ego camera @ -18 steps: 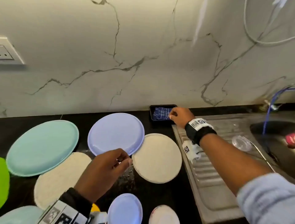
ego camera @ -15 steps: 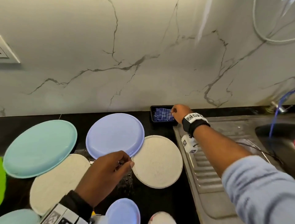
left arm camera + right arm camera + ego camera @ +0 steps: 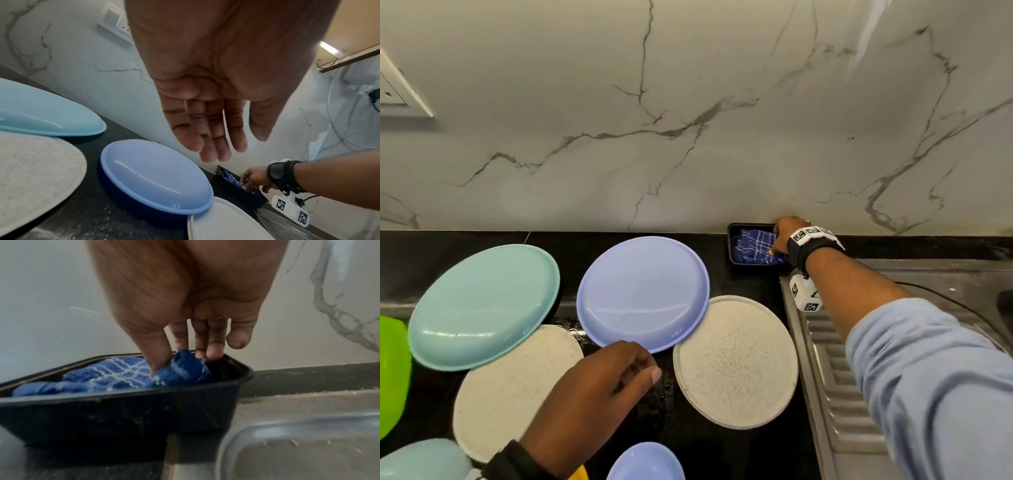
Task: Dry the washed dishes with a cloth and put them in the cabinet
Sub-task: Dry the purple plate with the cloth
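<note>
A blue checked cloth (image 3: 754, 246) lies bunched in a small black tray (image 3: 732, 251) against the wall. My right hand (image 3: 779, 236) reaches into that tray; in the right wrist view its thumb and fingers pinch a fold of the cloth (image 3: 180, 368). Upside-down plates cover the black counter: a lavender plate (image 3: 643, 293), a teal plate (image 3: 482, 305) and two speckled cream plates (image 3: 736, 359) (image 3: 513, 387). My left hand (image 3: 633, 370) hovers over the counter near the lavender plate's front edge, fingers loosely bent and holding nothing, as the left wrist view (image 3: 216, 146) shows.
A steel sink drainboard (image 3: 835, 394) lies right of the plates. A green dish (image 3: 392, 373) sits at the left edge. More small plates (image 3: 647, 462) lie along the near edge. A wall socket (image 3: 397, 92) is at the upper left.
My right hand has gone deeper into the black tray and now pinches the cloth. My left hand has stayed about where it was.
</note>
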`<control>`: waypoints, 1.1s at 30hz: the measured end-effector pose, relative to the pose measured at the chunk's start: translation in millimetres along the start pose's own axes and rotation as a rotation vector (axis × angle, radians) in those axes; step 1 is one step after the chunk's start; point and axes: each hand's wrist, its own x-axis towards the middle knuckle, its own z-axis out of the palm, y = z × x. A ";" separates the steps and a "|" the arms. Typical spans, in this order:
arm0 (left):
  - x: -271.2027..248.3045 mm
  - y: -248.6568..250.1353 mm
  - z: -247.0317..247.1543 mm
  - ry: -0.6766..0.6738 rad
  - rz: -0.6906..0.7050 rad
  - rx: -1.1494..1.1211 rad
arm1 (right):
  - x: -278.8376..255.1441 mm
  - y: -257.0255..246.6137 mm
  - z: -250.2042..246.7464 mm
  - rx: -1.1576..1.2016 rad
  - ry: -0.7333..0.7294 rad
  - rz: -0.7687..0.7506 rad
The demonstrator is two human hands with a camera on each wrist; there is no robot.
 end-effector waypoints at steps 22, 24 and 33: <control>-0.9 6.4 -27.9 0.256 0.250 -0.132 | -194.1 -38.3 -66.7 0.976 0.480 -0.136; 0.9 16.2 -26.0 0.211 0.286 -0.153 | -238.6 -62.7 -60.9 1.128 0.428 -0.177; -30.5 9.4 -22.6 0.186 0.262 -0.358 | -345.0 -153.1 0.6 1.346 0.183 -0.530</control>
